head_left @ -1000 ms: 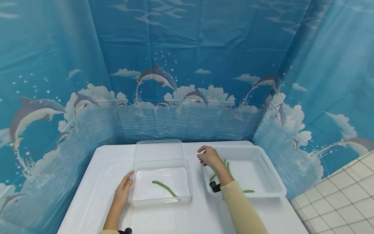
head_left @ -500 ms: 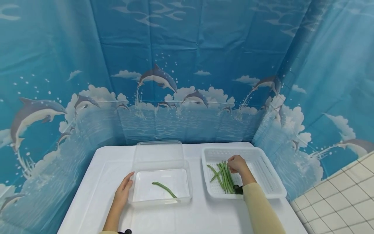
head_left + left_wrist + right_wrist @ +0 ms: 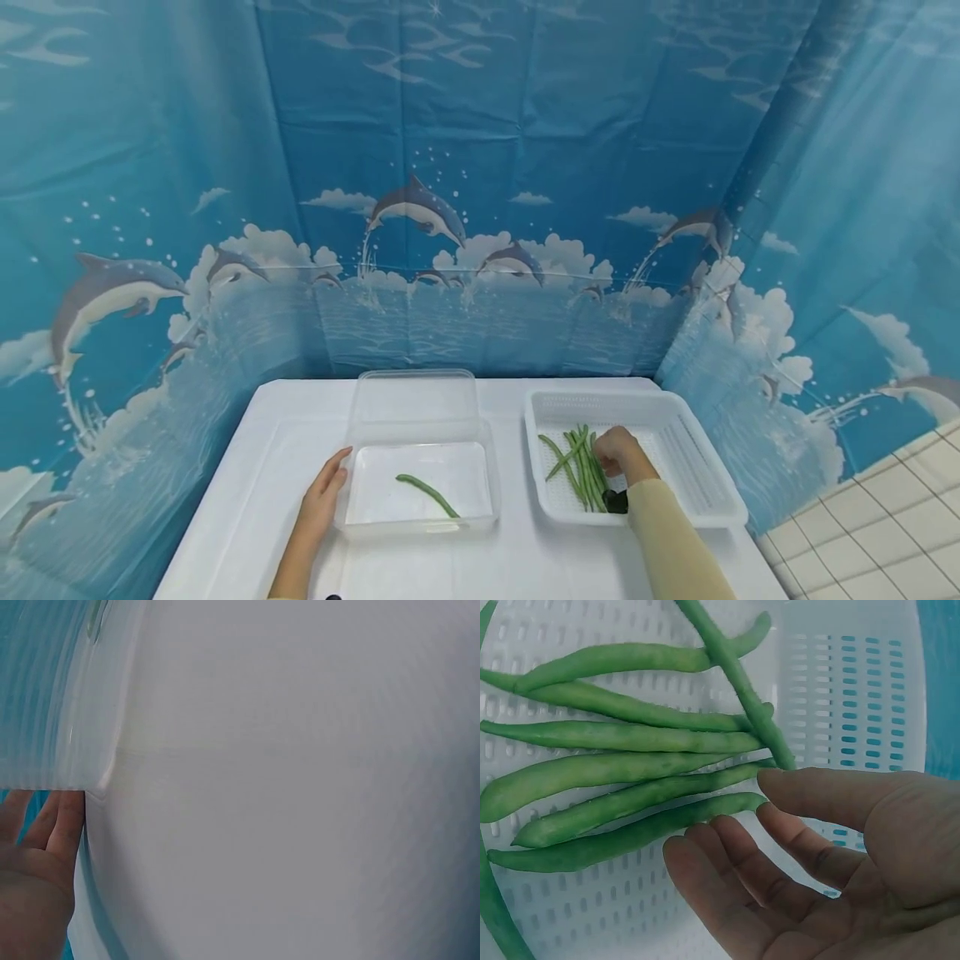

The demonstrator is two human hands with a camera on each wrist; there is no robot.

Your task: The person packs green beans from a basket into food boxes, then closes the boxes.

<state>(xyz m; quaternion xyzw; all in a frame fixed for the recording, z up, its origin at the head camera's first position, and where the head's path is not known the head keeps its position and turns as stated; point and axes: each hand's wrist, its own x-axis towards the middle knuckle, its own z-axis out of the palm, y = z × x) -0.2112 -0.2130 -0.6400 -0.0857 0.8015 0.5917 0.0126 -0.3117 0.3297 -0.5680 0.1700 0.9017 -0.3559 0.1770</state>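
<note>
In the right wrist view, several green beans (image 3: 622, 739) lie side by side in a white perforated basket (image 3: 802, 645), and one bean lies across their ends. My right hand (image 3: 619, 454) is down in the basket at their right side. Its thumb tip and bent fingers (image 3: 727, 889) are right at the bean ends, apart from each other. My left hand (image 3: 318, 496) touches the left wall of a clear plastic container (image 3: 491, 500) with straight fingers. One green bean (image 3: 427, 493) lies in that container.
A clear lid (image 3: 415, 400) lies behind the container on the white table (image 3: 292, 408). Dolphin-print curtains (image 3: 480, 325) close in the back and sides. White tiles (image 3: 885, 517) show at the lower right.
From the left side of the basket, my right hand has moved right and down to the beans. My left hand stays at the container. The head view has shifted slightly.
</note>
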